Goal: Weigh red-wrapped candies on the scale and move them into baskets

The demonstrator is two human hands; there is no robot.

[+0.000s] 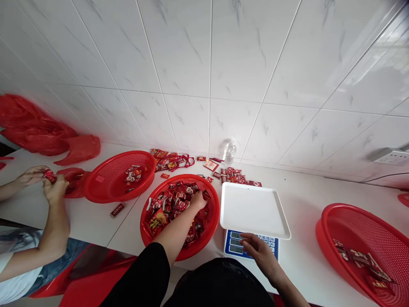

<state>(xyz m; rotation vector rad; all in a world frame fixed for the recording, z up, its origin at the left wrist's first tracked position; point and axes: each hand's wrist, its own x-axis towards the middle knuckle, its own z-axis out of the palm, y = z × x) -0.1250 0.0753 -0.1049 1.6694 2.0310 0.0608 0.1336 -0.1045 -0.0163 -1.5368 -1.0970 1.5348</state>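
Observation:
My left hand (198,200) reaches into a red plastic basket (213,230) heaped with small wrapped snack packets (180,204). Its fingers are closed at the right side of the heap, beside a dark red packet (206,195); whatever they grip is hidden. My right hand (259,252) is open, fingers apart and a little curled, over the blue keypad panel of a digital scale (234,242); nothing shows in it. On the scale, the white weighing tray (254,209) holds no packets.
Behind the scale lie loose red packets (233,175) and a clear plastic bottle (229,153) by the wall. Red baskets stand left (105,196) and right (329,251). At far left a co-worker's hands (54,185) hold a packet near red plastic bags (35,128).

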